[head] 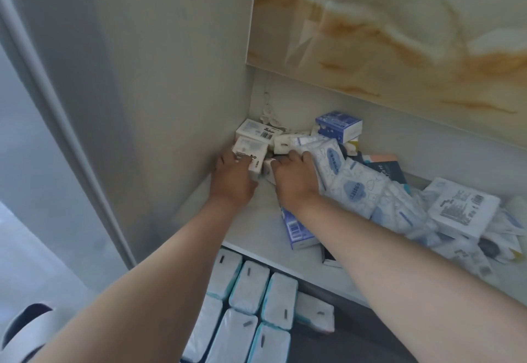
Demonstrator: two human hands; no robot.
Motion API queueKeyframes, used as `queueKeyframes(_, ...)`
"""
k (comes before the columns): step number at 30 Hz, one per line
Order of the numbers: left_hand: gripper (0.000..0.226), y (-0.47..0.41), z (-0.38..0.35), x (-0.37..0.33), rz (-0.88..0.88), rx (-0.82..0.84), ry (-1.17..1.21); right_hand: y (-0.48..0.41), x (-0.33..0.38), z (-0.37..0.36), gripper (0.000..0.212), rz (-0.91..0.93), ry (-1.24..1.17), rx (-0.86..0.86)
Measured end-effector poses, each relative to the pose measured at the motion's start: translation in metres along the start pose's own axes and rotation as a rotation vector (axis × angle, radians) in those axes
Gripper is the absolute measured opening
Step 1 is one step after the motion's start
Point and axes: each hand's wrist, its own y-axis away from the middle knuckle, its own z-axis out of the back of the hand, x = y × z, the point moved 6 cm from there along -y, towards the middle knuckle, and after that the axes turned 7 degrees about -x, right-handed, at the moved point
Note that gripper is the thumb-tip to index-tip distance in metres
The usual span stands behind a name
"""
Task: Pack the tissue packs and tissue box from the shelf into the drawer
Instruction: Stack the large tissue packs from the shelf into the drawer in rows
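1. Left hand [232, 177]: we find it at the back left corner of the shelf [256, 220]. The fingers are curled round a white tissue pack [249, 153] with a barcode, thumb side against its lower edge.
2. Right hand [293, 177]: just beside the left. The fingers bend over the pile where a small white pack [282, 143] meets the blue-printed soft packs [353, 188]. We cannot tell whether they clasp any of them.
3. Remaining stock on the shelf:
   - a white box [256, 131] in the corner, behind the gripped pack;
   - a blue tissue box [339, 126] against the back wall;
   - a second blue box [296, 228] under the right forearm;
   - a white pack with grey print [462, 211] at the right.
4. The drawer [365, 334] stands open below the shelf edge. Teal-edged tissue packs [251, 285] lie in it in rows, touching.
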Motion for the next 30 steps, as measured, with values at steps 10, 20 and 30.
queueKeyframes(10, 0.045, -0.005, 0.004, 0.022, 0.138, -0.068, 0.289, 0.021, -0.024, 0.011, 0.062, -0.023, -0.509, -0.304)
queueKeyframes(20, 0.081, 0.009, -0.004, 0.006, 0.285, 0.056, 0.136, 0.061, -0.018, 0.016, 0.069, -0.111, -0.677, -0.378)
queueKeyframes(30, 0.066, 0.004, 0.044, -0.004, 0.146, -0.138, 0.198, 0.072, -0.016, 0.011, 0.064, -0.063, -0.737, -0.307)
